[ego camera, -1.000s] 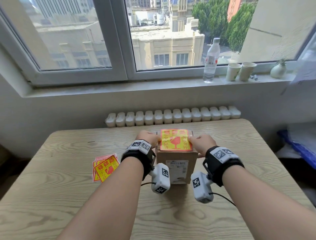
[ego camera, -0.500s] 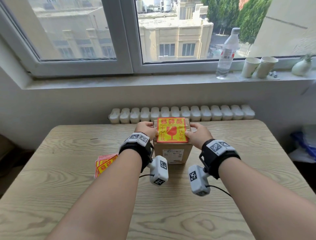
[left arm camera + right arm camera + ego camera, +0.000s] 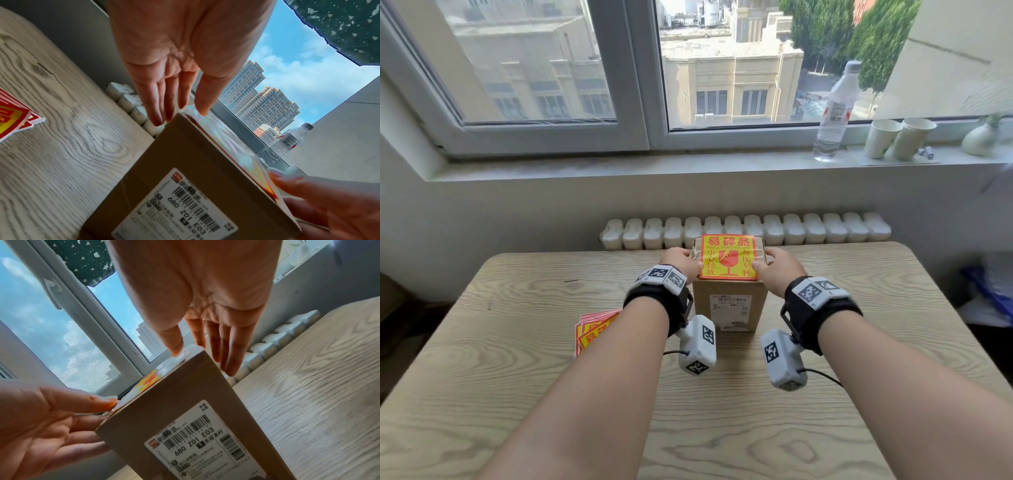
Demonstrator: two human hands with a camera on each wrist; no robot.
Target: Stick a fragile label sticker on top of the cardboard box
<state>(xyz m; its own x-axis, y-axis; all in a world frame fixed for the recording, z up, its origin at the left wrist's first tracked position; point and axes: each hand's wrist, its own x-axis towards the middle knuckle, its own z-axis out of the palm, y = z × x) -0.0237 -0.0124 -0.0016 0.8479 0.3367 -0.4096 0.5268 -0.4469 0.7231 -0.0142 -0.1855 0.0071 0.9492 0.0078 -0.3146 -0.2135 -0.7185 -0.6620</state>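
A brown cardboard box (image 3: 729, 305) with a white shipping label on its front stands mid-table. A red-and-yellow fragile sticker (image 3: 727, 256) lies across its top. My left hand (image 3: 688, 258) is at the box's left edge and my right hand (image 3: 763, 262) at its right edge. The left wrist view shows the left hand (image 3: 180, 116) with straight fingers down the box's (image 3: 185, 162) side and its thumb on the top corner. My right hand (image 3: 197, 353) mirrors this on the box (image 3: 174, 402), thumb on the sticker (image 3: 152, 379).
A stack of spare fragile stickers (image 3: 594, 329) lies on the wooden table (image 3: 517, 394) left of the box. Behind the table runs a white radiator (image 3: 825, 229). The windowsill holds a water bottle (image 3: 834, 113), two paper cups (image 3: 897, 137) and a small vase (image 3: 981, 138).
Both hands stay at the sticker's left and right edges on the box top. The head view has tilted up, so the box sits higher against the radiator.
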